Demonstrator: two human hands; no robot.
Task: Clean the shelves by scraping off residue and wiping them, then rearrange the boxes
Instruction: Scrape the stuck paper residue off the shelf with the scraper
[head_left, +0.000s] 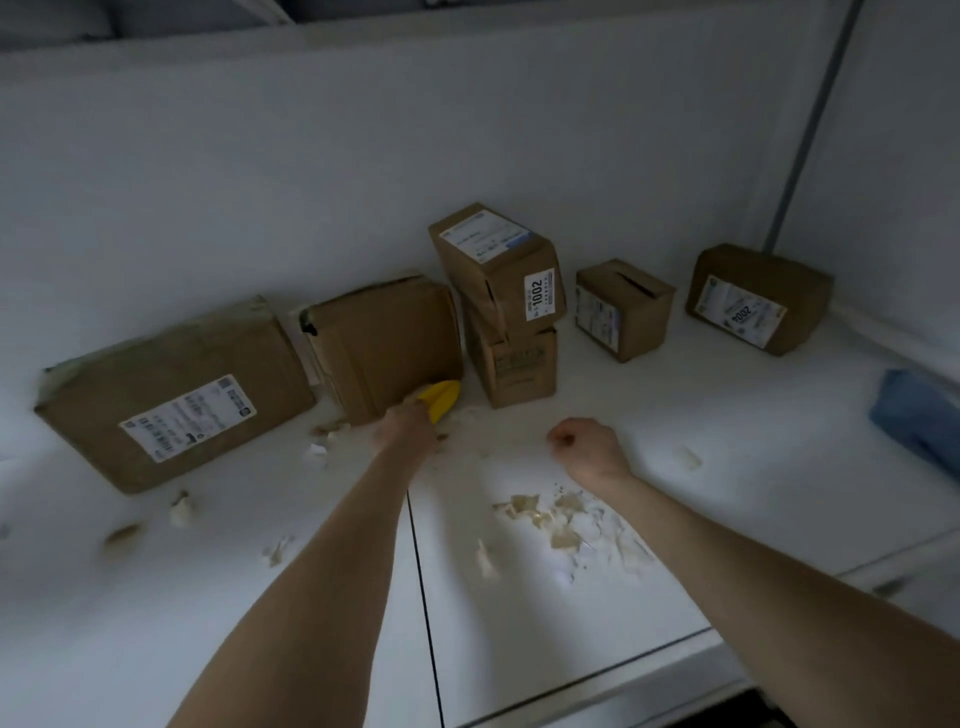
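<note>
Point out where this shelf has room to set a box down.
Bare shelf lies before the small box and right-hand box, left of the blue cloth. Near left is mostly free. Crowded: scrap pile by the right hand, and around the scraper in the left hand.

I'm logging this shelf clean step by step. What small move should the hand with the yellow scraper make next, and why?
Probably draw the yellow scraper back across the shelf, away from the nearest box. The left hand grips it with its tip at that box's foot, a dull smear lies just beside it, and peeled flakes lie nearer the front, so scraping seems unfinished.
</note>
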